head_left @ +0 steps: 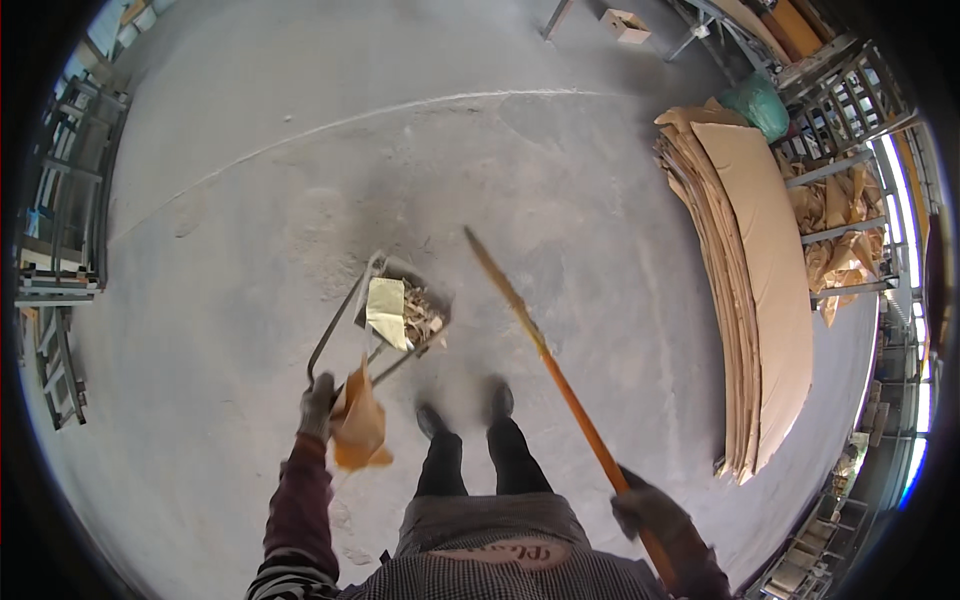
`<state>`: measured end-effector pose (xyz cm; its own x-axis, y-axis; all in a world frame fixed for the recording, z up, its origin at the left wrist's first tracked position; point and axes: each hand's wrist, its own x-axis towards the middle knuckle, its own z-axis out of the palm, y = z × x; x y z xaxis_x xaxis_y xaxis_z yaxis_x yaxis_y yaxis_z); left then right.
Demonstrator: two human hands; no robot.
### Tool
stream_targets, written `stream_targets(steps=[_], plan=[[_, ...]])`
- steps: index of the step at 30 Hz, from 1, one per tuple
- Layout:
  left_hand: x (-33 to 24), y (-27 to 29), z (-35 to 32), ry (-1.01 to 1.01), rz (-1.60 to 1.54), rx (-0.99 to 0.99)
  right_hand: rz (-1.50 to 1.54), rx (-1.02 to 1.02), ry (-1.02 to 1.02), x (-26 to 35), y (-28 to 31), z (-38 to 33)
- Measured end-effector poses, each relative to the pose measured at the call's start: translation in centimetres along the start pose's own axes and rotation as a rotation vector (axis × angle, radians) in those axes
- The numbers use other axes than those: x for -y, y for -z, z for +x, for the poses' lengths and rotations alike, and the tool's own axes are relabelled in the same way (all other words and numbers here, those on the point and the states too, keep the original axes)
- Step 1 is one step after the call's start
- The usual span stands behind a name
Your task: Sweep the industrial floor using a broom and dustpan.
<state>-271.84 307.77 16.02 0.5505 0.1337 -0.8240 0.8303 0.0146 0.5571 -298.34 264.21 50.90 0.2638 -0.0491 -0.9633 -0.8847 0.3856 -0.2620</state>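
Note:
My left hand, in a grey glove, is closed on the bent tube handle of a metal dustpan. Inside the pan lie scraps that look like wood chips or torn card, with a pale yellow sheet on top. A crumpled piece of brown paper hangs right beside my left hand; whether the fingers grip it too I cannot tell. At the lower right, my gloved right hand is wrapped round the orange handle of a broom. The broom's narrow brown end is off the pan, to its right.
Tall cardboard sheets stand stacked on the right, beside a green bag and a rack with crumpled brown paper. Metal frames line the left side. A small open box sits far off on the concrete floor.

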Motion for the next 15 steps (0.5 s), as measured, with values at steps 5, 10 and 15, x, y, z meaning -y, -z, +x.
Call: stream_targets(steps=[5, 10, 15], plan=[[-4.2, -1.1, 1.8, -0.169, -0.264, 0.099, -0.075, 0.024, 0.215, 1.1, -0.1, 10.8], [-11.2, 2.7, -9.3, -0.517, -0.089, 0.296, 0.278, -0.009, 0.116, 1.7, 0.8, 17.5], [-10.2, 13.0, -19.3, -0.473, -0.294, 0.128, 0.186, -0.012, 0.164, 1.7, -2.0, 21.0]])
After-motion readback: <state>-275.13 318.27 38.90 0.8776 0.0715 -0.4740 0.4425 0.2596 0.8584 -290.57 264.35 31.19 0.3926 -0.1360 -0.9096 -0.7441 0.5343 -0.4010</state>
